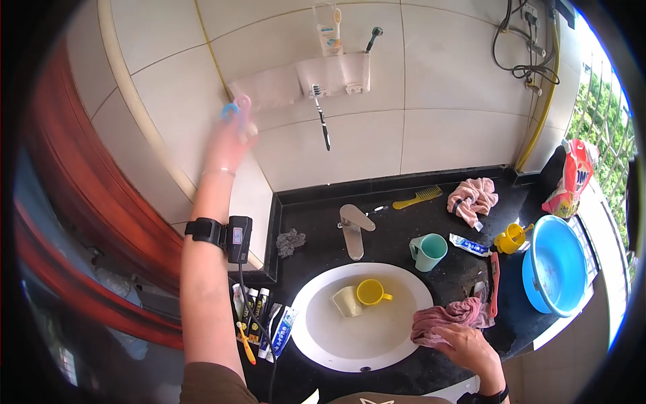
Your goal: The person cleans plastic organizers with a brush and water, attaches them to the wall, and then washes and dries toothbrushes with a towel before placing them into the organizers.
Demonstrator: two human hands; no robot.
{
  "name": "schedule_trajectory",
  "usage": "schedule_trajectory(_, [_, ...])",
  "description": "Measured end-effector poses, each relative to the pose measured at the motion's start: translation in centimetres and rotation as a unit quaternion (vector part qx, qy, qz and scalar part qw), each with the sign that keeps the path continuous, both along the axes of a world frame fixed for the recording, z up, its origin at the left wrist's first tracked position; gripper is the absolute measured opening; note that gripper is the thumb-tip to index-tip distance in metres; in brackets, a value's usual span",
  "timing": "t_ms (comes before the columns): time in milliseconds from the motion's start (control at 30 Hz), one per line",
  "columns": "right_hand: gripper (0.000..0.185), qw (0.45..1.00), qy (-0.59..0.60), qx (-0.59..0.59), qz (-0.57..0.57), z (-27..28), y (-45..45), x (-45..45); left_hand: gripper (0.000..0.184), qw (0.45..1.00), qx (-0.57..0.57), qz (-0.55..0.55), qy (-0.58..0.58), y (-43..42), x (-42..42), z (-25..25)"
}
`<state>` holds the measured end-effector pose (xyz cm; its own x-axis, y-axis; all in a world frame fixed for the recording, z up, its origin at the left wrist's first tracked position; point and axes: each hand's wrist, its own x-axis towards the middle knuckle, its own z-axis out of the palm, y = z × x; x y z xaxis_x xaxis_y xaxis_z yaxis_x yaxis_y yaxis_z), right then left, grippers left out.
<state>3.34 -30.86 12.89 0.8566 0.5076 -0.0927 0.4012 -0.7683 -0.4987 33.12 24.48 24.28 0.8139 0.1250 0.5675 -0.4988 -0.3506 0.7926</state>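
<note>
My left hand [232, 138] is raised to the left end of the wall rack [333, 77], smeared by motion. Its fingers close around small pink and blue things with looped ends [241, 104], whose kind I cannot make out. My right hand [471, 349] grips a crumpled pink cloth [447, 320] on the right rim of the sink [309, 337]. In the water of the sink, a yellow cup [370, 292] lies against a cream cup [347, 301]. A black-and-white toothbrush [321, 121] hangs from the rack.
A faucet [353, 232] stands behind the sink, with a green mug [428, 252] to its right. Farther right are a toothpaste tube [470, 245], small yellow cup [513, 238], and blue basin [555, 266]. Several tubes [259, 313] lie left of the sink. A cable runs from my left wrist.
</note>
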Motion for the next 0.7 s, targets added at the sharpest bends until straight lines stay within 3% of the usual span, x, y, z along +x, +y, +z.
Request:
schedule_trajectory(133, [0.030, 1.000, 0.010, -0.014, -0.001, 0.4, -0.1, 0.0, 0.029, 0.998, 0.058, 0.003, -0.021, -1.4, -0.4, -1.6])
schedule_trajectory(333, [0.030, 1.000, -0.009, -0.018, -0.006, 0.3, -0.4, -0.4, 0.026, 0.997, 0.036, -0.022, -0.072, -0.3, 0.9, -3.9])
schedule_trajectory(433, [0.031, 1.000, -0.008, -0.016, -0.005, 0.1, -0.6, -0.3, 0.025, 0.998, -0.003, -0.031, -0.047, -1.8, -0.2, -3.1])
schedule_trajectory(467, [0.031, 1.000, -0.003, -0.019, -0.006, -0.2, -0.6, -0.3, 0.024, 0.992, -0.110, -0.054, 0.003, -2.7, -1.1, -2.6])
schedule_trajectory(533, [0.031, 1.000, 0.001, -0.022, -0.006, -0.3, -0.5, -0.3, 0.024, 0.972, -0.216, -0.076, 0.052, -3.6, -1.6, -2.1])
schedule_trajectory(600, [0.030, 0.999, 0.011, -0.040, -0.012, -0.2, -0.2, -0.3, 0.022, 0.960, -0.266, -0.053, 0.072, -3.4, -1.0, -2.3])
schedule_trajectory(700, [0.030, 0.999, -0.001, -0.034, -0.004, -0.6, -0.1, -0.2, 0.022, 0.979, -0.196, -0.060, 0.017, -0.8, 2.0, -4.2])
